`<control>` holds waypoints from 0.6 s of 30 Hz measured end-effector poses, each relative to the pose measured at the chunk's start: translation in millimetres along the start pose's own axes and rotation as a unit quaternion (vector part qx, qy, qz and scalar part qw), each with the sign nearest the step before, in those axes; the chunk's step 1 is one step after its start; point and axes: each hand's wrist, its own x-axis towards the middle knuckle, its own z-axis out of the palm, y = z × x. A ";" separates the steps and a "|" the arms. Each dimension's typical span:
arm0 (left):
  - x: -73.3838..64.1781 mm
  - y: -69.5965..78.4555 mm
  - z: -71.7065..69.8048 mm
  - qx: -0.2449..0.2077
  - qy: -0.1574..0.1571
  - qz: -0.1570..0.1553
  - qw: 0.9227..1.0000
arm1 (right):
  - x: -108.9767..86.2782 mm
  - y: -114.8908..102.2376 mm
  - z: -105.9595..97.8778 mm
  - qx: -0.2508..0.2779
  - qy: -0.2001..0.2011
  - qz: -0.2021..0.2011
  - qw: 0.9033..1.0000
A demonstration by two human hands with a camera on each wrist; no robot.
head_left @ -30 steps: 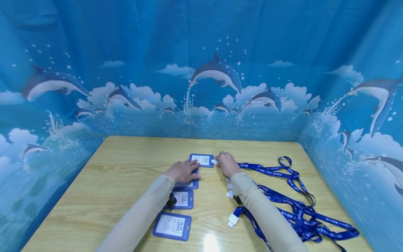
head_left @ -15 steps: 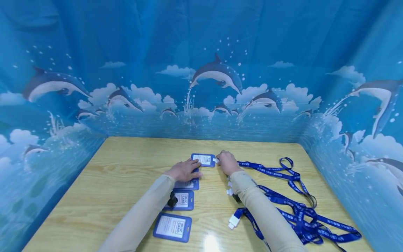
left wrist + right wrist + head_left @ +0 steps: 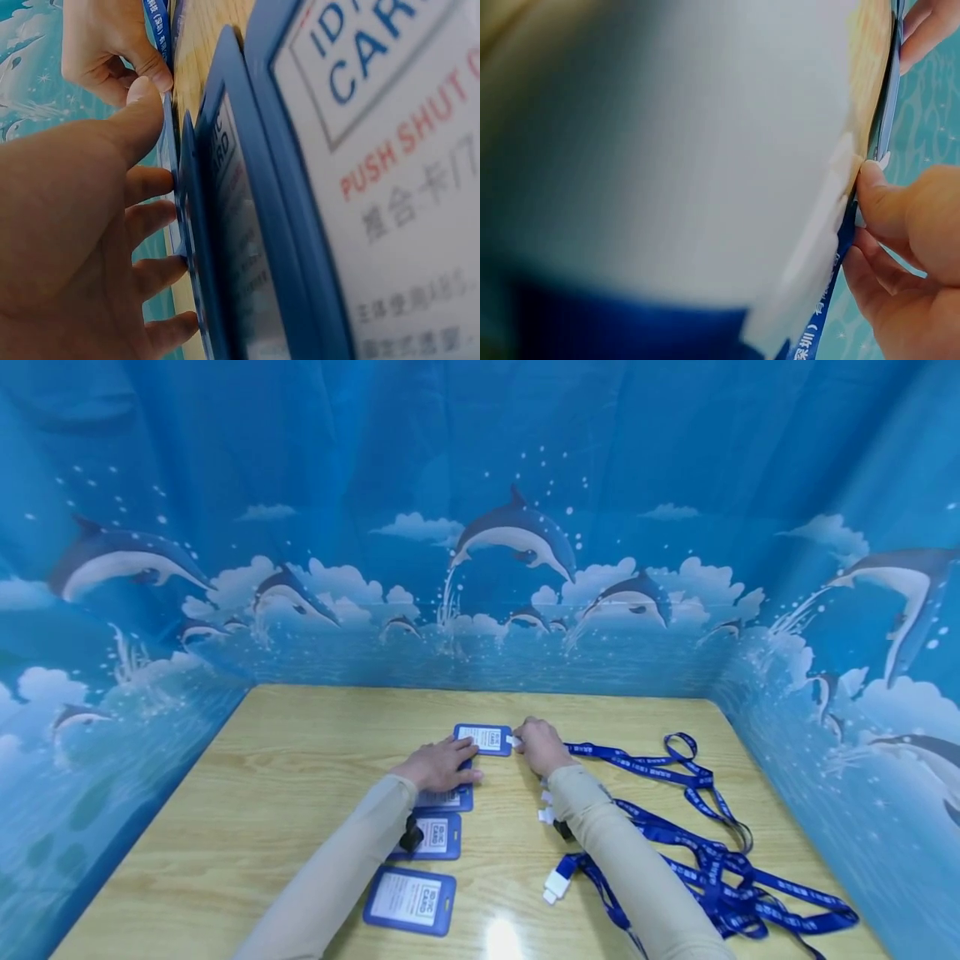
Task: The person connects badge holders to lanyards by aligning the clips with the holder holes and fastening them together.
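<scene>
In the head view, a blue ID card holder [image 3: 480, 737] lies sideways at the top of a column of holders. My left hand [image 3: 441, 767] rests with spread, extended fingers on its near left corner and over the second holder [image 3: 453, 798], which it partly hides. At the top holder's right end, my right hand [image 3: 542, 748] pinches the white clip [image 3: 514, 742] of a blue lanyard [image 3: 637, 767]. In the right wrist view, the thumb and fingers [image 3: 881, 199] close around that clip end beside the holder's edge. Whether the clip is hooked through the slot is hidden.
Two more card holders, a middle one [image 3: 442, 837] and a near one [image 3: 411, 900], lie below the left forearm. Several tangled lanyards [image 3: 720, 881] spread at the right, one with its white clip [image 3: 557, 881] pointing left. A dolphin-print curtain [image 3: 480, 568] surrounds the wooden table [image 3: 300, 735].
Almost nothing differs. The top card holder has shifted very slightly to the right since a second ago, while both hands keep nearly the same places.
</scene>
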 end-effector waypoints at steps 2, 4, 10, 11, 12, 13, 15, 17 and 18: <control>-0.6 1.1 0.0 0.000 0.004 -0.002 1.000 | -0.4 -0.5 -0.8 -0.001 -0.004 0.001 1.000; -1.5 2.1 -0.1 0.003 0.007 -0.002 1.000 | -1.0 -0.8 -1.6 -0.002 -0.006 0.001 1.000; -2.6 2.4 1.4 0.017 0.006 -0.009 1.000 | -2.4 -0.2 -0.2 -0.003 -0.007 -0.008 1.000; -2.4 2.1 2.1 0.017 0.006 -0.009 1.000 | -2.6 0.0 0.4 -0.003 -0.006 -0.010 1.000; -2.5 1.7 2.9 0.018 0.005 -0.009 1.000 | -3.0 0.1 0.6 -0.002 -0.006 -0.010 1.000; -2.5 1.2 3.7 0.018 0.004 -0.009 1.000 | -3.4 0.1 0.7 0.001 -0.007 -0.009 1.000; -2.8 0.0 5.0 0.016 0.005 -0.006 1.000 | -4.5 -0.4 -0.4 0.001 -0.009 -0.008 1.000; -4.2 -1.4 5.4 0.010 0.009 0.001 1.000 | -6.1 -1.9 -4.0 0.006 -0.010 -0.004 1.000; -5.1 -2.2 4.7 0.006 0.014 0.006 1.000 | -7.0 -2.6 -6.9 0.013 -0.009 -0.001 1.000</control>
